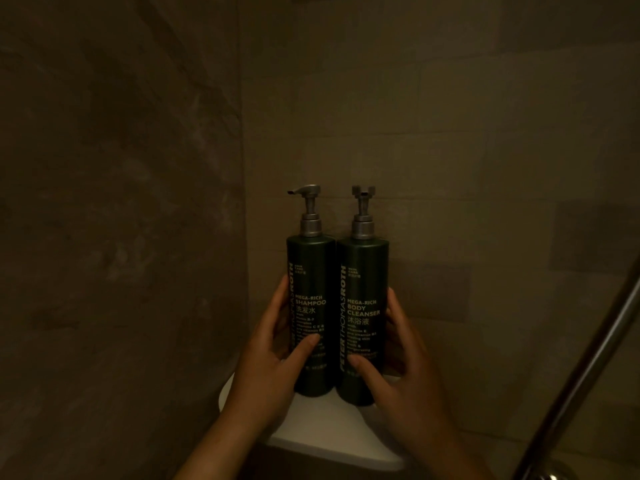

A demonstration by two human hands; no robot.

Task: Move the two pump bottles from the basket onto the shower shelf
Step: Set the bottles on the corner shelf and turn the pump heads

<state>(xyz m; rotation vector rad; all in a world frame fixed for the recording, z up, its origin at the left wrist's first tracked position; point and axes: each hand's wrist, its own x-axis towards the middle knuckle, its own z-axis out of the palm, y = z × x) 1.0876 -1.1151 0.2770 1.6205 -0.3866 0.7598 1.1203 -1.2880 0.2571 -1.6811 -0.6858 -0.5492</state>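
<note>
Now both bottles stand upright on the white corner shelf (322,431), touching side by side. The left hand (273,355) curls round the shampoo bottle (310,271) from nine o'clock; the right hand (398,362) wraps the body cleanser bottle (363,275) from three o'clock. To finish well, I judge: check each base sits flat, then loosen both hands slowly outward. Both bottles are dark green with pale lettering and grey pumps, the shampoo spout pointing to nine o'clock.
</note>
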